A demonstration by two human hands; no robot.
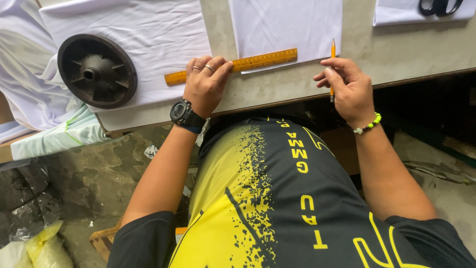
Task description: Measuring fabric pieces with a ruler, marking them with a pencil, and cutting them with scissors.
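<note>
My left hand (204, 84), with rings and a black wristwatch, presses its fingers on a yellow wooden ruler (258, 62) that lies across the near edge of a white fabric piece (285, 25) on the grey table (277, 87). My right hand (347, 87), wearing a bead bracelet, holds an orange pencil (333, 49) upright, its tip pointing away, just right of the fabric and apart from the ruler.
A larger white cloth (144, 34) lies at the left with a round black ribbed disc (96, 71) on it. More white and pale green fabric (59, 134) hangs off the table's left end. Black scissors (439, 6) rest on white cloth at the far right. Plastic bags (29, 218) sit on the floor.
</note>
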